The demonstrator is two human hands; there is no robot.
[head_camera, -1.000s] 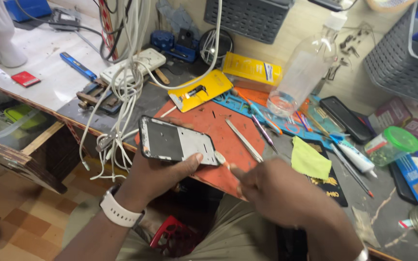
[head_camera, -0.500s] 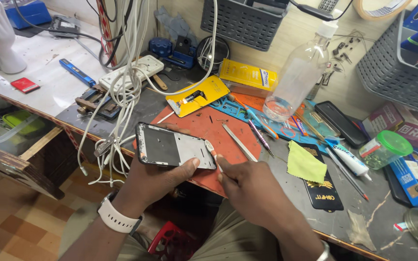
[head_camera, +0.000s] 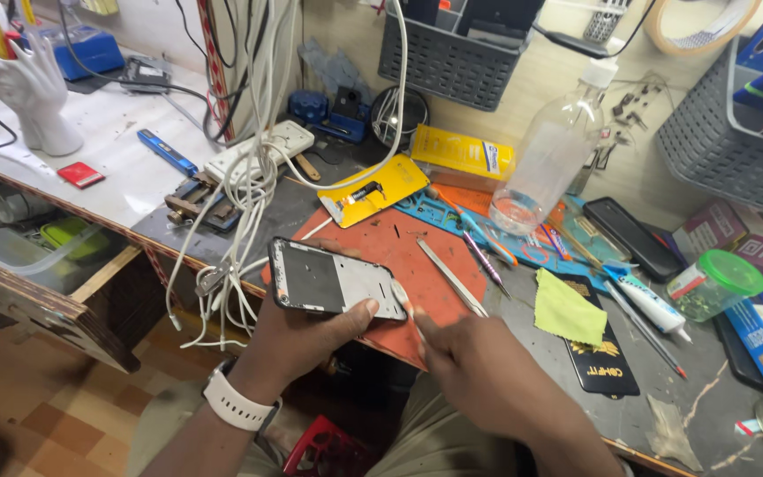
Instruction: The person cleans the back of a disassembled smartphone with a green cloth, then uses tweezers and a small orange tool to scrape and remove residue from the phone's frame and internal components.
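Over the red mat [head_camera: 381,256], left hand [head_camera: 302,336] holds phone frame [head_camera: 337,281].

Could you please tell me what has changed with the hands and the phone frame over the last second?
The right hand has drawn in from the red mat until its fingers meet the phone frame at its right end. The left hand still holds the frame from below; the tweezers lie untouched.
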